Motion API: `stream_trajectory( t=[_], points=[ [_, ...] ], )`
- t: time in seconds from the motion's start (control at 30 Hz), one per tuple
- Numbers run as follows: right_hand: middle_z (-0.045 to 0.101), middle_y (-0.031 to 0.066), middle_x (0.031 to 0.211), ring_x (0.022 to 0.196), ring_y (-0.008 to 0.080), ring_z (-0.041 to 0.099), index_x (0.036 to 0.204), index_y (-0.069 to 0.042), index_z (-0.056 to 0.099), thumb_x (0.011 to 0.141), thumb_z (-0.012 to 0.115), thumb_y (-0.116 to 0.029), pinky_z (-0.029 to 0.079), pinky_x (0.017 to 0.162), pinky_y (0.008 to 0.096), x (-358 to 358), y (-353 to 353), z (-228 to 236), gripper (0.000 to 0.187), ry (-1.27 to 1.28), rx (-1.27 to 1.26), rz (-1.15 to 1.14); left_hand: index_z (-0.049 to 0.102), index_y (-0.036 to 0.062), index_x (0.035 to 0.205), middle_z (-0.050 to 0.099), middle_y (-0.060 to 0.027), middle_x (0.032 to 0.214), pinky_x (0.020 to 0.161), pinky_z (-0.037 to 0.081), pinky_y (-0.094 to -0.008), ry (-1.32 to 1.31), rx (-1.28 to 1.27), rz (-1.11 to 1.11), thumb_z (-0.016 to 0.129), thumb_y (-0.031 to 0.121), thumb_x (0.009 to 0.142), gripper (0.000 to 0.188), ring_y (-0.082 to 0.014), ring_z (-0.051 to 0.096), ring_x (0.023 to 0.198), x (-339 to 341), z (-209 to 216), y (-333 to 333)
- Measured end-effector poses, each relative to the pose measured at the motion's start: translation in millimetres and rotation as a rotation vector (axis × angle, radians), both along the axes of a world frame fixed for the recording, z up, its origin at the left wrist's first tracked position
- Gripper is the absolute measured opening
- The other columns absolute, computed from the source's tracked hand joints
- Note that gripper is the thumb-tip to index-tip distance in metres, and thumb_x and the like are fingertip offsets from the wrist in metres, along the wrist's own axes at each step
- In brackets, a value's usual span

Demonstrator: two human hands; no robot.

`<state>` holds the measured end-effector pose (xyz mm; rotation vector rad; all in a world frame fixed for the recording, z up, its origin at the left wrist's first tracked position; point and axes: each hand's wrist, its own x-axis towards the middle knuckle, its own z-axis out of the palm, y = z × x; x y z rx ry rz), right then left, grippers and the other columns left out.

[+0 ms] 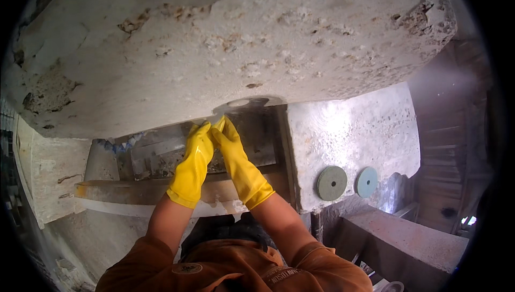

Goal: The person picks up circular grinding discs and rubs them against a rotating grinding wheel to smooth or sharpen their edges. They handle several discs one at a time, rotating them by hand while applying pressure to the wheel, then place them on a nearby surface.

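Both my hands wear long yellow rubber gloves and meet in front of me, just under the near lower edge of a large pale, pitted slab (257, 45). My left hand (199, 144) has its fingers bent in toward the other hand. My right hand (229, 137) reaches up beside it, with fingers pressed together close to the edge. Whatever lies between the fingertips is too small or hidden to make out. Just beyond them, a grey rounded, blurred shape (249, 102) shows at the slab's edge; its kind is unclear.
A wet, dusty trough (155, 158) lies below my hands, with a worn ledge (123, 191) along its near side. At right, a whitish block (354, 131) bears a dark green grinding disc (331, 183) and a paler blue-green disc (367, 182). A dusty beam (407, 238) stands lower right.
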<state>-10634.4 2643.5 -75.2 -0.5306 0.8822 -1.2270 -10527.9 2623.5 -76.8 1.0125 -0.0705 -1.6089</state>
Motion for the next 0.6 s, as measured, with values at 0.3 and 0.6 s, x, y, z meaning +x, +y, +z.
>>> stream_trajectory(
  t=[0.3,0.6],
  points=[
    [0.064,-0.0012,0.102,0.088,0.0083,0.058,0.132,-0.005,0.059,0.101,0.064,-0.024,0.047,0.076,0.0230,-16.1,36.9,34.1,0.036,-0.069,0.216,-0.092,0.061,0.0026,0.110,0.063,-0.0079,0.106,0.095,0.049,-0.0323,1.467,0.491,0.106,0.065,0.014,0.093,0.021,-0.0220,0.060,0.101,41.9,-56.9,56.3],
    [0.066,0.0046,0.100,0.089,0.0134,0.062,0.111,-0.005,0.065,0.101,0.062,-0.022,0.051,0.075,0.0275,-53.9,29.9,-12.2,0.020,-0.121,0.302,0.043,0.053,-0.0040,0.130,0.062,-0.0246,0.123,0.093,0.058,-0.0557,-0.028,0.078,-0.435,0.063,0.015,0.100,0.036,-0.0407,0.065,0.112,48.0,34.1,41.6]
  ],
)
